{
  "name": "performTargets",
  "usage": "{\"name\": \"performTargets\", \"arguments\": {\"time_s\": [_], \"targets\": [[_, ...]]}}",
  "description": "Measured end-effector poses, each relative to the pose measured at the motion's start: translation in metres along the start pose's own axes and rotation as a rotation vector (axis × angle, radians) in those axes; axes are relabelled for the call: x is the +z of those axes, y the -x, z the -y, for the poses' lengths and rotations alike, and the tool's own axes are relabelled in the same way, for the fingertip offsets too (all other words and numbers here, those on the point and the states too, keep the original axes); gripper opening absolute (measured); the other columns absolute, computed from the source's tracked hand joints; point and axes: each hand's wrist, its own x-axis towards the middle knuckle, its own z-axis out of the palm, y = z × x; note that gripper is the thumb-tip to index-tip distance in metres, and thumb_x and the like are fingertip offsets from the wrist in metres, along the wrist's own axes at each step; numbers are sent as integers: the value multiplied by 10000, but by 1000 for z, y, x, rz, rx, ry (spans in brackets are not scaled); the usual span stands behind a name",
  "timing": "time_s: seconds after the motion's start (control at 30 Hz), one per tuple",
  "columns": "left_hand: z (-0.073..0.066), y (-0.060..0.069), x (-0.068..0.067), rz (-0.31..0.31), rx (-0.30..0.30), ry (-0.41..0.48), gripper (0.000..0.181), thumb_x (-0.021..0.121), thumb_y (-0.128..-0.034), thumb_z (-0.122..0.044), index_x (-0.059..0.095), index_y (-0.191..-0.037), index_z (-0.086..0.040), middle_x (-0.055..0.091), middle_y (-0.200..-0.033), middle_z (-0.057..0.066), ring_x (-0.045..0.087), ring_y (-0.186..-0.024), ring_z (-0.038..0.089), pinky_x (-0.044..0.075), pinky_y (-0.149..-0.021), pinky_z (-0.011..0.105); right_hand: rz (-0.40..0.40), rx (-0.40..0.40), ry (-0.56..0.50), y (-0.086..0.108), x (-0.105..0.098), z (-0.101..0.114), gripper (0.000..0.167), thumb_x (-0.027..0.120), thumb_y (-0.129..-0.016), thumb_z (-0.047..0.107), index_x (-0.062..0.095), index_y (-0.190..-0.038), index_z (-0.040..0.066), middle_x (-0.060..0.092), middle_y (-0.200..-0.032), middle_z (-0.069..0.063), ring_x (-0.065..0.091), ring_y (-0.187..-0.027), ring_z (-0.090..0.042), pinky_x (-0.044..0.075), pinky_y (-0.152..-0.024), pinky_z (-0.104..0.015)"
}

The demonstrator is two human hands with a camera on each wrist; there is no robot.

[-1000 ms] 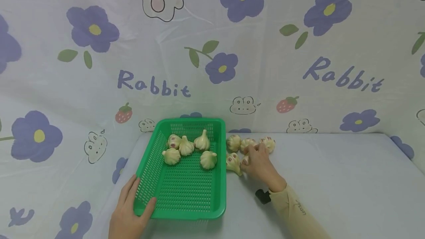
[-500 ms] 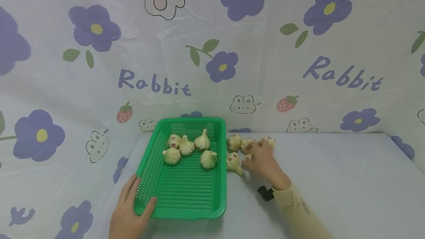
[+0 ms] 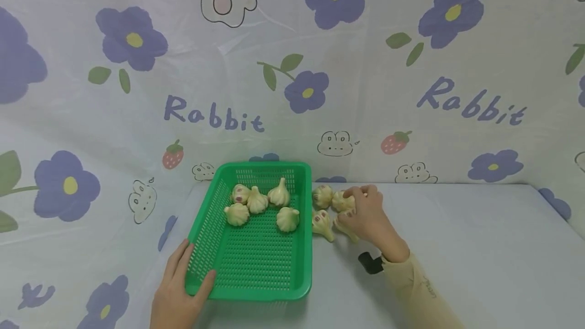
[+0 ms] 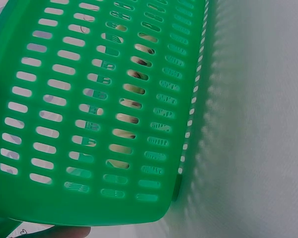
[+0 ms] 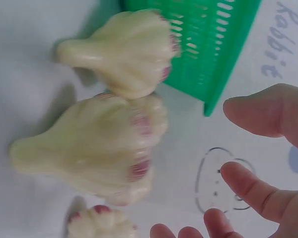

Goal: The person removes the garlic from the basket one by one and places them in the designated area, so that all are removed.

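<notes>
My left hand (image 3: 177, 288) rests on the near-left corner of the green basket (image 3: 303, 258), fingers fairly straight on the rim and thumb spread over the near edge. In the left wrist view a fingertip (image 4: 72, 232) touches the basket (image 4: 89, 206). Several garlic bulbs (image 3: 287, 219) lie inside. Over the bulbs on the table right of the basket is my right hand (image 3: 372, 217), hiding part of them. The right wrist view shows that hand (image 5: 268, 173) with fingers apart and nothing between them, near a large bulb (image 5: 89, 148), another bulb (image 5: 124, 52) and a third (image 5: 102, 223).
A white-covered table (image 3: 457, 248) extends to the right of the bulbs. Behind it hangs a patterned cloth (image 3: 365, 90) with purple flowers and rabbits. A black object (image 3: 370, 263) sits at my right sleeve (image 3: 413, 288).
My right hand has moved right and slightly away from me, over the far-right bulb. The near bulb it was covering shows more fully. My left hand stays on the basket.
</notes>
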Motion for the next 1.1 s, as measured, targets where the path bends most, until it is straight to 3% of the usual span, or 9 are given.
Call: {"name": "performTargets", "arguments": {"time_s": [0.27, 0.6, 0.87, 1.1], "targets": [[-1, 0, 0, -6, 3, 2, 709, 772, -931, -369, 517, -1516, -61, 471, -1588, 90, 570, -1343, 383, 586, -884, 612, -60, -81, -28, 10, -9, 18, 419, 729, -866, 144, 604, -1251, 34, 396, -1372, -279, 359, -1303, -465, 495, -949, -603], [-1, 0, 0, -9, 3, 0, 706, 778, -926, -358, 519, -1515, -66, 470, -1591, 82, 566, -1352, 388, 593, -869, 603, -132, -171, -64, 22, -16, 46, 447, 744, -867, 142, 608, -1281, 40, 454, -1297, -205, 425, -1214, -388, 457, -932, -527], [1, 0, 1, -12, 17, -8, 716, 786, -923, -345, 513, -1519, -57, 472, -1588, 94, 571, -1343, 393, 593, -870, 602, -132, -266, -82, 36, -16, 73, 463, 775, -866, 134, 609, -1294, 72, 461, -1262, -160, 454, -1174, -311, 486, -839, -408], [3, 0, 3, -2, 11, -5, 716, 773, -935, -360, 501, -1531, -70, 459, -1600, 86, 554, -1365, 393, 580, -900, 613, -96, -307, -119, 40, -7, 88, 448, 794, -876, 132, 605, -1280, 96, 453, -1314, -138, 451, -1260, -304, 508, -962, -473]]}}
